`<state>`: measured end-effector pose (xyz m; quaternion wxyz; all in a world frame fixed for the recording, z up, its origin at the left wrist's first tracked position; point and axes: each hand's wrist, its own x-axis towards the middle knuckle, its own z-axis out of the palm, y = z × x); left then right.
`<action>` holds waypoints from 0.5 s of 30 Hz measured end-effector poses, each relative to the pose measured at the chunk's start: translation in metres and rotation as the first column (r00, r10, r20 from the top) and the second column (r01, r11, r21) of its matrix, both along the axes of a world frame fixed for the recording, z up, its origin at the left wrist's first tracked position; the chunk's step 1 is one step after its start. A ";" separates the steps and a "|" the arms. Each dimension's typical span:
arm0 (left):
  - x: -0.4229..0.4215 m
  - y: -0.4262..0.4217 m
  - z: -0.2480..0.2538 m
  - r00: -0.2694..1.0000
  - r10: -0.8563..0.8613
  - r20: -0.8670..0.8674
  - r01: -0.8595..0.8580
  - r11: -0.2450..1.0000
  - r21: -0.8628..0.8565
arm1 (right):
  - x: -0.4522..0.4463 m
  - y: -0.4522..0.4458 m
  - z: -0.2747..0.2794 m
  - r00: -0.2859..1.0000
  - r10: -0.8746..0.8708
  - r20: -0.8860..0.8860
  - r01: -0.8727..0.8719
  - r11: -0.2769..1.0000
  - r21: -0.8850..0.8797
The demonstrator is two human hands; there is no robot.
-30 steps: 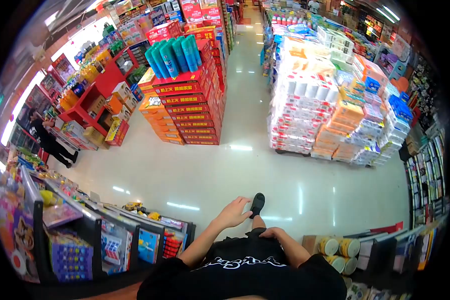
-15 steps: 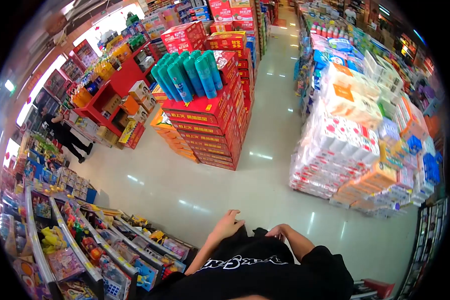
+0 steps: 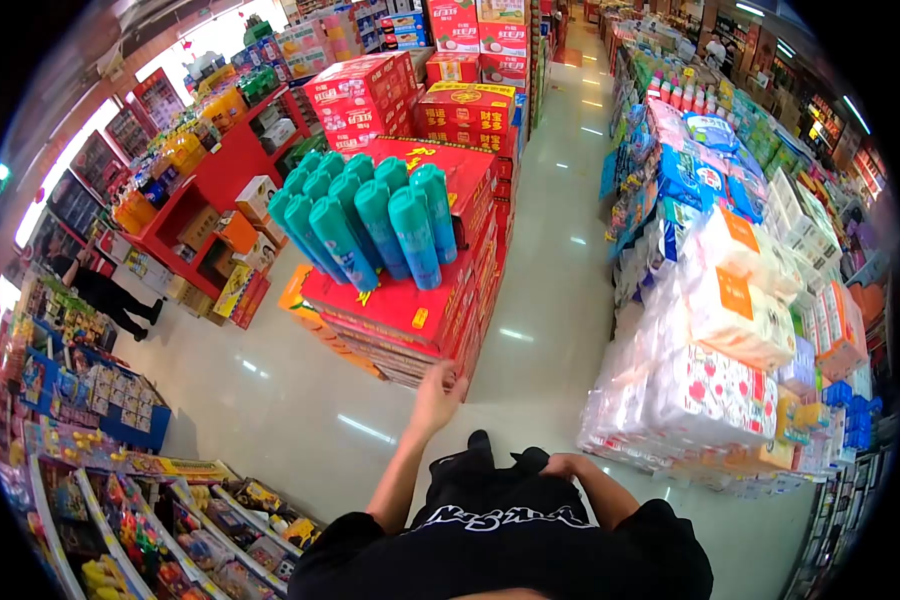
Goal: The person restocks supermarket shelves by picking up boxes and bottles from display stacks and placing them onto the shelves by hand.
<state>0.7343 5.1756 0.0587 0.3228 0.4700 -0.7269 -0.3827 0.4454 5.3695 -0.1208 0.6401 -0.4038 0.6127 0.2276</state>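
Observation:
My left hand (image 3: 438, 398) is raised in front of my body, its fingers curled, overlapping in view the lower front corner of a stack of red cartons (image 3: 410, 300). Whether it touches the cartons or holds anything cannot be made out. On top of that stack stand several teal spray cans (image 3: 370, 215) with green caps. Down by the dark shorts (image 3: 480, 475), my right hand (image 3: 562, 466) rests against the fabric at hip height, with its fingers partly hidden.
Wrapped tissue packs (image 3: 710, 390) are piled to the right, beside a tiled aisle (image 3: 550, 220). Toy shelves (image 3: 170, 530) stand at the lower left. Red shelving (image 3: 205, 190) holds bottles and boxes. A person in dark clothes (image 3: 110, 295) stands at far left.
The red carton stack and spray cans now appear closer. My left hand has risen and its fingers have curled. My right hand stays near the shorts. The tissue pile looks nearer.

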 end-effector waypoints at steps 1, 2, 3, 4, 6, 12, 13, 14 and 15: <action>-0.008 -0.026 0.010 0.995 0.096 -0.036 -0.099 0.990 -0.096 | 0.003 -0.018 0.010 0.996 0.075 -0.044 -0.080 0.989 -0.125; -0.016 -0.050 0.025 0.986 0.165 -0.035 -0.168 0.973 -0.160 | 0.004 -0.035 0.017 0.984 0.146 -0.097 -0.166 0.956 -0.243; -0.023 -0.069 0.041 0.971 0.235 -0.035 -0.236 0.946 -0.221 | 0.004 -0.049 0.019 0.965 0.211 -0.154 -0.253 0.902 -0.350; -0.031 -0.086 0.054 0.953 0.286 -0.095 -0.301 0.922 -0.244 | 0.006 -0.064 0.020 0.951 0.237 -0.197 -0.293 0.891 -0.345; -0.046 -0.117 0.072 0.898 0.383 -0.217 -0.434 0.855 -0.285 | 0.009 -0.097 -0.012 0.915 0.289 -0.282 -0.377 0.862 -0.339; -0.085 -0.176 0.089 0.782 0.574 -0.242 -0.623 0.731 -0.278 | -0.039 -0.168 -0.137 0.884 0.443 -0.149 -0.454 0.738 -0.499; -0.092 -0.183 0.092 0.762 0.600 -0.243 -0.647 0.716 -0.262 | -0.046 -0.187 -0.135 0.863 0.487 -0.136 -0.480 0.703 -0.526; -0.098 -0.190 0.092 0.733 0.632 -0.251 -0.680 0.691 -0.245 | -0.054 -0.202 -0.127 0.865 0.498 -0.067 -0.428 0.660 -0.618; -0.104 -0.195 0.091 0.706 0.665 -0.243 -0.708 0.657 -0.257 | -0.063 -0.216 -0.108 0.858 0.513 0.007 -0.362 0.616 -0.699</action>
